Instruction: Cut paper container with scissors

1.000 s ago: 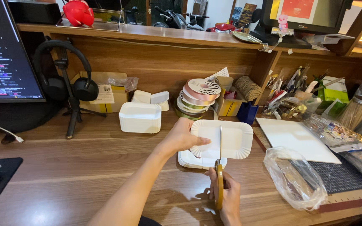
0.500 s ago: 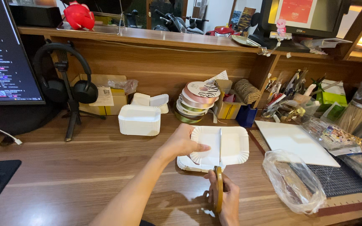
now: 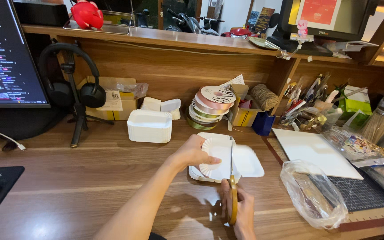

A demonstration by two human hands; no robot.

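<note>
Head view, only cam. L hand (image 3: 195, 153) grips the white paper tray (image 3: 227, 160) by its left fluted edge, fingers curled round the rim, tray lifted and tilted over a stack of more trays (image 3: 201, 173) on the wooden desk (image 3: 90, 186). R hand (image 3: 241, 213) is closed round the yellow handles of the scissors (image 3: 232, 178); blades point away from the person & run up across the tray's middle.

Vs a sec ago: the tray sits a bit lower & closer to the body, and the blade line now reaches nearly to the far edge, where before it was only partway in. So the cut looks well along, tray close to splitting in 2, prob.

Nearby: white box (image 3: 150, 126) behind-left, ribbon spools (image 3: 210, 106) behind, clear plastic bag (image 3: 314, 195) to the right.
</note>
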